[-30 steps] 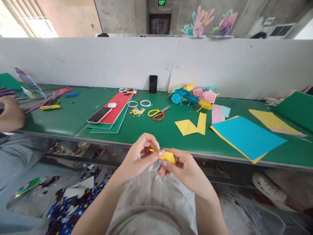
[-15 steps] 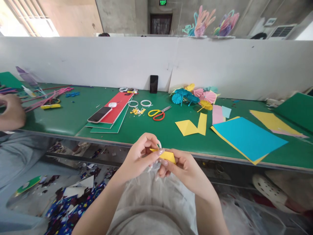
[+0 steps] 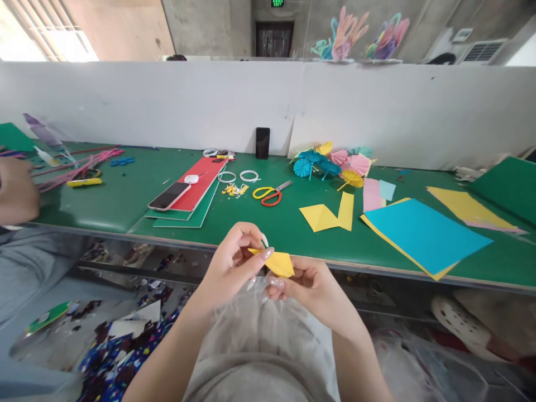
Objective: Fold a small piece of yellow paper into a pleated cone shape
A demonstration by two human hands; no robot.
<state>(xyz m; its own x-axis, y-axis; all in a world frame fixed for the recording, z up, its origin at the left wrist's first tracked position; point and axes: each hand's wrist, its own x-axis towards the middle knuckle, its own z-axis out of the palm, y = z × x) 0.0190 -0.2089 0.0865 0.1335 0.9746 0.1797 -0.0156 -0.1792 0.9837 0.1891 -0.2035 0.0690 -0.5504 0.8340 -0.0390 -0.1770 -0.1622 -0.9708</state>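
Observation:
A small piece of folded yellow paper [image 3: 280,263] is held up in front of the table's near edge. My left hand [image 3: 237,259] pinches its left end, thumb on top and fingers curled behind. At the paper's right edge, the curled fingers of my right hand [image 3: 312,282] meet it, while that thumb lies just below the paper. Something whitish with a bit of green shows beside my left fingertips, too small to name. On the table beyond lie scissors [image 3: 272,194] with yellow and red handles, and a creased yellow paper piece [image 3: 318,218] beside a yellow strip [image 3: 345,211].
The green table [image 3: 251,223] holds blue paper [image 3: 422,234] over yellow, small paper umbrellas [image 3: 312,163], a phone [image 3: 170,196] on boards, a standing phone [image 3: 262,143] and yellow scraps [image 3: 235,190]. A white partition [image 3: 188,106] runs behind. Another person's arm [image 3: 19,190] rests at left.
The folded paper and both hands have shifted slightly left. My right thumb has come off the paper's face to below it, and the paper now shows more of its surface.

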